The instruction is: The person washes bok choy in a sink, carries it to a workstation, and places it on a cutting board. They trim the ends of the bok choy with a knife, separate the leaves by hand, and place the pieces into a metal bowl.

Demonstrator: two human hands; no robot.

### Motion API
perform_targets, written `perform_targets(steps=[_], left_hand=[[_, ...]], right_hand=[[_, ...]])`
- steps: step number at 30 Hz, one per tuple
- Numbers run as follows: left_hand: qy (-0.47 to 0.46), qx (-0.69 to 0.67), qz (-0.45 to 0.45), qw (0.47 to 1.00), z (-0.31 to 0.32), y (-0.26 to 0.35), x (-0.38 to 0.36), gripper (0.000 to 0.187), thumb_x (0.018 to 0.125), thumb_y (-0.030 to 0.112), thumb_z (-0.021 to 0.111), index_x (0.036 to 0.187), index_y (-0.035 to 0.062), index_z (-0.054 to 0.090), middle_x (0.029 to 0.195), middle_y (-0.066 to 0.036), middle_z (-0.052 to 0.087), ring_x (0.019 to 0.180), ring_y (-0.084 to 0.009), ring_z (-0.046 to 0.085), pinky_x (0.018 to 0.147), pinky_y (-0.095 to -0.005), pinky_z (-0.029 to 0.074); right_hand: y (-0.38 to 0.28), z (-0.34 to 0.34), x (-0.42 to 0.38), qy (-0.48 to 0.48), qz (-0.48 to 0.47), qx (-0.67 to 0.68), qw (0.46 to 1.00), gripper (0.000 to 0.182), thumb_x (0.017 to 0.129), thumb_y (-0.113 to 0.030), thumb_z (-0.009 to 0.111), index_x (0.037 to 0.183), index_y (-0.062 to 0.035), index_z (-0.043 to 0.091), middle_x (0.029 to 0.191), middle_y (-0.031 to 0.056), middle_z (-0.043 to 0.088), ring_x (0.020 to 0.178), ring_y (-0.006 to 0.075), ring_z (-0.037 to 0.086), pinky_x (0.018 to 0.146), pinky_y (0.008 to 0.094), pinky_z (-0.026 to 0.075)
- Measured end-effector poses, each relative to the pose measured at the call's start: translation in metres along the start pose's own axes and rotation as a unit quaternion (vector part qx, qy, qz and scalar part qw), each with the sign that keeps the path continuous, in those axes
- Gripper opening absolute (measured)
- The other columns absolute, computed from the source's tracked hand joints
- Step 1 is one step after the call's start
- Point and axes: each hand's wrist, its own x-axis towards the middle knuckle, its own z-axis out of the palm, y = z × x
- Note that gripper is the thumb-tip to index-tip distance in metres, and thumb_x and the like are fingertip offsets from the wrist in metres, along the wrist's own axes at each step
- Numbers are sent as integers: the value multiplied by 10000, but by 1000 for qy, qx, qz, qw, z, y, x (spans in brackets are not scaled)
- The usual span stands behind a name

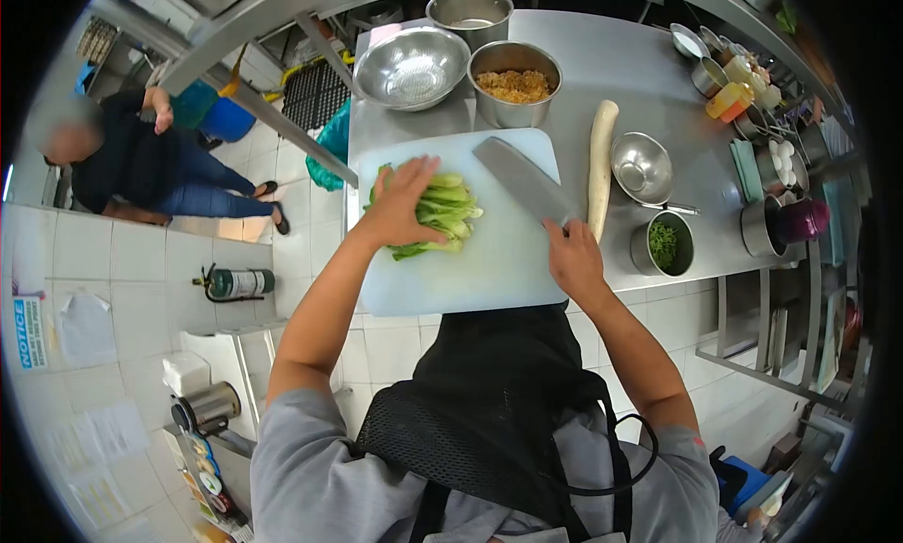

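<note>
My left hand lies with fingers spread over a bunch of leafy greens, whose pale cut stems point right. The greens rest on the left half of a white cutting board. Wrapped round a handle, my right hand holds a cleaver at the board's right edge. Its broad blade slants up and left over the board, apart from the greens. Just right of the cleaver, a long white radish lies on the steel table.
Beyond the board stand a perforated bowl, a pot of brown food and another pot. A steel bowl and a pot of chopped herbs are at right. A person stands at far left.
</note>
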Motion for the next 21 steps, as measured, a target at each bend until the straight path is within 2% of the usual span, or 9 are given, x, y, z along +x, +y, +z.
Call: perform_targets(steps=[2,3,6,11,13,14,16,18,21], left_hand=[[225,-105,-71,966,-6,3,-16,838,695,368,866,1400,81,514,1336,-156,563,1235,-358,506,1055,-492,339],[261,-100,-118,953,0,8,-30,517,781,238,807,1237,73,629,1219,-155,601,1100,-354,557,967,-479,396],[143,-152,-146,967,54,29,-76,429,790,199,790,1175,66,658,1108,-156,607,1000,-359,569,919,-473,415],[231,-82,-161,956,51,78,-60,623,743,256,832,1286,69,591,1213,-161,555,1123,-352,524,964,-502,394],[275,-50,-178,943,37,79,-51,704,721,278,850,1330,72,562,1274,-164,531,1196,-348,499,1000,-514,376],[241,-33,-163,956,30,75,-44,771,702,301,863,1360,70,534,1340,-167,494,1268,-344,453,1038,-517,345],[213,-14,-151,965,31,64,-39,838,682,325,876,1389,68,506,1406,-170,456,1339,-340,407,1075,-521,315],[128,-23,-160,978,44,56,-40,872,664,325,885,1402,73,495,1456,-170,428,1400,-341,358,1124,-511,261],[232,2,-183,955,50,73,-55,849,716,284,863,1417,33,455,1418,-194,443,1354,-369,387,1123,-502,283]], right_hand=[[-3,-8,11,20,-46,4,999,351,858,-77,640,1209,-85,644,1030,173,573,992,360,595,834,460,501],[-9,-11,21,50,-83,10,995,358,853,-67,644,1211,-72,642,1056,179,572,1025,353,582,865,459,492],[-28,3,68,16,-120,194,974,385,851,-71,655,1236,-55,635,1169,197,576,1089,370,573,923,455,482],[-68,67,166,-11,-124,284,951,458,906,-136,660,1354,-119,567,1350,189,542,1265,389,508,1064,463,423],[-74,88,189,-27,-162,223,961,408,908,-174,668,1305,-111,601,1309,173,572,1228,376,529,1047,456,435],[-75,90,194,-30,-165,222,961,408,908,-174,668,1305,-111,601,1309,173,572,1228,376,529,1047,456,435],[-80,83,207,-195,-109,145,964,318,904,-203,665,1194,-76,641,1255,186,592,1203,374,532,1048,450,415],[-79,81,207,-169,-110,172,964,279,903,-207,669,1143,-68,644,1192,187,609,1170,381,543,1015,455,432],[-73,73,193,-170,-90,237,952,237,902,-215,675,1075,-57,648,1089,193,630,1109,395,562,953,468,460]])
